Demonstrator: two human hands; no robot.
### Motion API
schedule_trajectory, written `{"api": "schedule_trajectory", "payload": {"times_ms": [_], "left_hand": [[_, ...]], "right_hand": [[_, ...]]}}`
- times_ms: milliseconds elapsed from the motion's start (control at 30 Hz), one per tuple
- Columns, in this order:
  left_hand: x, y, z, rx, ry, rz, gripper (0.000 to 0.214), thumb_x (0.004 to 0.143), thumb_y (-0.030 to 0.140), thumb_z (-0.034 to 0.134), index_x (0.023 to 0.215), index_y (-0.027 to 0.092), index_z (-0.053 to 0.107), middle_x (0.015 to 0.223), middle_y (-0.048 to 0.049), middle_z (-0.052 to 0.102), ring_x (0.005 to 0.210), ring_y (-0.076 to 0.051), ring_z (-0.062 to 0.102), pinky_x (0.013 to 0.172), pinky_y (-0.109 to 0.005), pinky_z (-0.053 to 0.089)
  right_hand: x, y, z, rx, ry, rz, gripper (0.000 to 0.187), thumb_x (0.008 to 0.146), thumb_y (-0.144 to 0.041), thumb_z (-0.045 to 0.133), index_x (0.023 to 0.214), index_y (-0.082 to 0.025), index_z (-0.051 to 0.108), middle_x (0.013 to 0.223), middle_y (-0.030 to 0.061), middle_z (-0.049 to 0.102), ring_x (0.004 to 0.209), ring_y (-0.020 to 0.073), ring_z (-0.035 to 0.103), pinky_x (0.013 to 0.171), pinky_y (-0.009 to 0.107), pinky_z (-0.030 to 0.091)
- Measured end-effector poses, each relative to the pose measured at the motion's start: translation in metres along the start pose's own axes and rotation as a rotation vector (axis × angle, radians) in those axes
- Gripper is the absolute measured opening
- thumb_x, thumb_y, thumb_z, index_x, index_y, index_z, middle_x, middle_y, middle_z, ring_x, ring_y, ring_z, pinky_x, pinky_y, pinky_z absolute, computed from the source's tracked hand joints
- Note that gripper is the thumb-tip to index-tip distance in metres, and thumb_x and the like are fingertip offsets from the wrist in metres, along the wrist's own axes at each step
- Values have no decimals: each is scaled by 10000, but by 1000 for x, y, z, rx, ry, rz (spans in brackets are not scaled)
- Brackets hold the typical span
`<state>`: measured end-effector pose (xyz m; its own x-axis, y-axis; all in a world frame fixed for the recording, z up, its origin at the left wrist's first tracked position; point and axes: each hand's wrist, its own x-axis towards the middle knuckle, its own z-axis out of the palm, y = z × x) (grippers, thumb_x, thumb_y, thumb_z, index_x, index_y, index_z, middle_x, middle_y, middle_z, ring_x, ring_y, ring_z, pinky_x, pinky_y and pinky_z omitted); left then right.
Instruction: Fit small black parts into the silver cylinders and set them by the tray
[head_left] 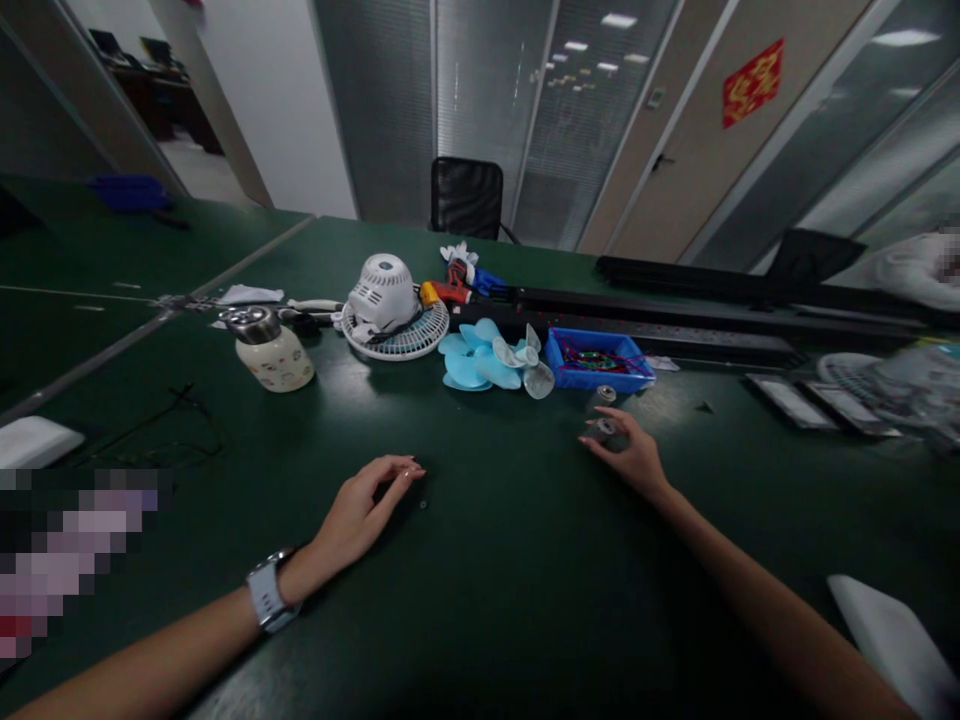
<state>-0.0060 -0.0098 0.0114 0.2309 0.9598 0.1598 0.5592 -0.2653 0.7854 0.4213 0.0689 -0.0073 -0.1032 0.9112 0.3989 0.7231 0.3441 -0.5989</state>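
Note:
My right hand [630, 452] has its thumb and fingers around a small clear round piece [602, 430] with a metal-looking centre, at the table's surface. A similar small clear piece [606, 396] stands just beyond it, near the blue tray. To the left, my left hand [369, 508] rests low over the table, thumb and fingertips drawn together. Whether anything is between them is too small to make out. A tiny ring-like part [423, 505] lies on the table just right of my left fingertips.
Behind the hands are light-blue fan blades [480, 358], a clear fan blade [530, 358], a blue tray [600, 380] of wires and a white fan housing [382, 295] on its grille. A cream bottle [276, 355] stands left. Black rails [660, 318] and a power drill [454, 283] lie farther back.

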Motion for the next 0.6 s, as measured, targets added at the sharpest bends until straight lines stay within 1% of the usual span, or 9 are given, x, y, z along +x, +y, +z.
{"api": "schedule_trajectory", "payload": {"times_ms": [133,233,333,367,433,500,533,567,600], "left_hand": [[0,-1,0,59,37,35,323,961,390,463,918,218,733,1128,-87,725,1055,-246,673,855,-377,563],[0,-5,-1,64,31,49,316,964,358,462,938,227,748,1105,-82,733,1065,-244,666,852,-380,565],[1,-7,-1,66,24,60,301,956,333,467,1000,232,748,1092,-78,740,1073,-251,660,880,-416,555],[2,-7,-1,61,28,66,299,950,328,471,998,230,749,1081,-77,746,1070,-255,660,889,-429,550],[2,-5,-1,44,40,77,302,938,317,468,965,223,753,1049,-76,759,1059,-262,662,899,-447,543],[3,-3,-2,21,53,77,320,930,296,443,900,216,752,1028,-74,767,1051,-265,662,899,-451,540],[3,-1,-2,11,59,74,336,927,285,428,837,215,744,1022,-72,769,1049,-266,661,899,-449,537],[3,0,-2,3,64,70,357,923,278,414,758,215,725,1022,-69,769,1048,-266,657,898,-444,535],[3,2,-3,-3,67,65,380,920,273,404,673,215,688,1027,-68,767,1044,-267,654,892,-438,533]], "right_hand": [[23,47,-22,-124,189,110,655,696,-569,710,1187,-159,572,1113,137,670,911,259,682,829,404,537],[30,67,-28,-174,266,123,668,701,-587,695,1189,-149,567,1078,133,672,834,238,678,781,386,535],[30,73,-29,-212,267,97,677,712,-589,684,1210,-152,550,1098,132,662,855,239,668,795,392,524],[28,70,-30,-243,277,71,714,703,-595,689,1236,-146,531,1130,142,650,897,255,661,824,410,514],[23,57,-30,-335,371,-8,830,677,-599,706,1306,-115,465,1219,188,603,1041,310,617,917,474,465],[14,30,-27,-415,491,-103,868,689,-565,711,1349,-87,412,1296,235,542,1194,357,522,1006,521,384],[10,12,-24,-429,523,-150,814,718,-530,700,1345,-94,419,1311,239,528,1234,361,488,1031,528,352],[5,-10,-18,-414,489,-195,713,760,-481,679,1330,-122,446,1312,223,534,1250,347,476,1045,517,338],[0,-33,-11,-369,435,-256,588,794,-433,659,1289,-162,496,1262,186,578,1217,326,507,1044,511,337]]}}
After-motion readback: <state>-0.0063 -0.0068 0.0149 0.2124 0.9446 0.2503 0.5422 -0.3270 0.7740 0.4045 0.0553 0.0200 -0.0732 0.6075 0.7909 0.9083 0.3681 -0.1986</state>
